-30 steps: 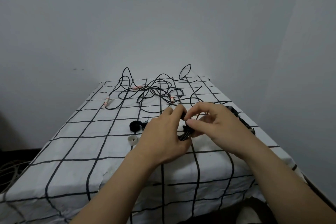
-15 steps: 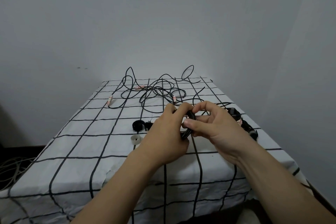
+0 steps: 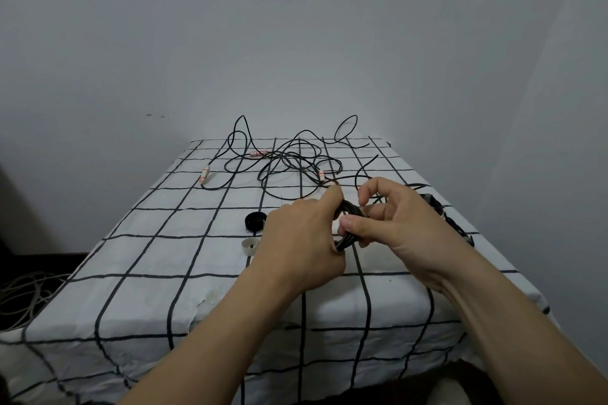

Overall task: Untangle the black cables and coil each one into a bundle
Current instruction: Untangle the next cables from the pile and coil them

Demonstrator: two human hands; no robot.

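Holding the coiled bundle [image 3: 349,211] edge-on between my hands, left hand [image 3: 301,240] gripping one side, right hand [image 3: 406,230] pinching the other, I judge the tangled cables [image 3: 289,163] lie straight beyond, across the counter [image 3: 158,240].

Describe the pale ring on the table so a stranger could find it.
Start at the checked tablecloth. Just left of the left hand lie two small round things. The pale ring is the nearer, whitish one; the black roll sits behind it.
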